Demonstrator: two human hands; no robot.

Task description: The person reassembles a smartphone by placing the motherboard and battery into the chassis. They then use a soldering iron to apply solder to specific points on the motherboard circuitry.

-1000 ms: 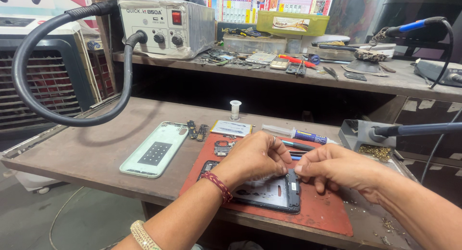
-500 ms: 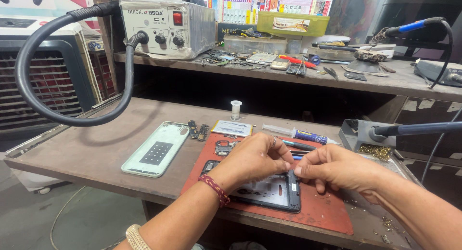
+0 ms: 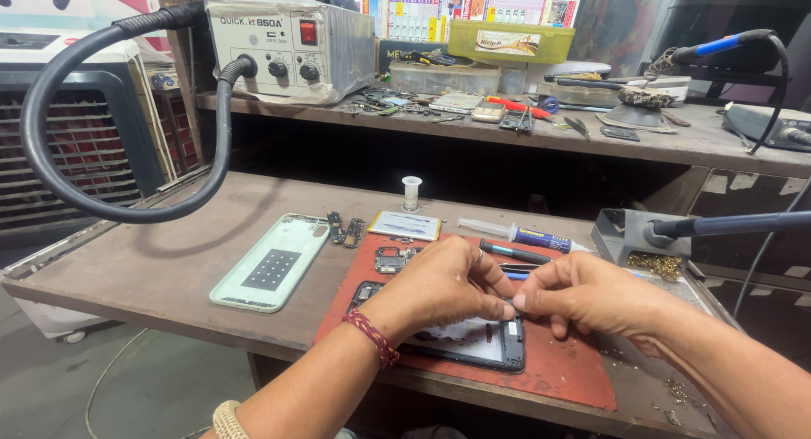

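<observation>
Backdrop: repair bench – wooden tabletop (image 3: 127,270) in front, raised shelf (image 3: 473,133) behind w/ grey hot-air station (image 3: 291,46), its black hose (image 3: 51,118) looping down at left.
Far left item: pale green phone back cover (image 3: 272,270), lying flat on the bare wood, well apart from both hands.
Mat: red work mat (image 3: 549,371) under the job; small circuit boards (image 3: 345,229) just off its upper-left corner, white card (image 3: 405,225) and small white cap (image 3: 411,191) behind it.
Work piece: opened phone (image 3: 477,342), black frame, lying flat on the mat, mostly hidden beneath the hands.
Left hand (image 3: 439,287): fingers curled narrow, thumb and forefinger pinched tip-to-tip against the other hand, right above the phone's top-right end. What sits in the pinch – too small to tell.
Right hand (image 3: 591,295): same narrow pinch, meeting the left at the fingertips; other fingers tucked, lower ones seem to rest by the phone's edge.
Right side: syringe w/ blue label (image 3: 524,234), dark pen-like tool (image 3: 515,253), grey iron stand (image 3: 634,236).
Doing it well: my read – keep wrists low and braced, pinch light, work directly over the mat so a dropped bit stays findable.
</observation>
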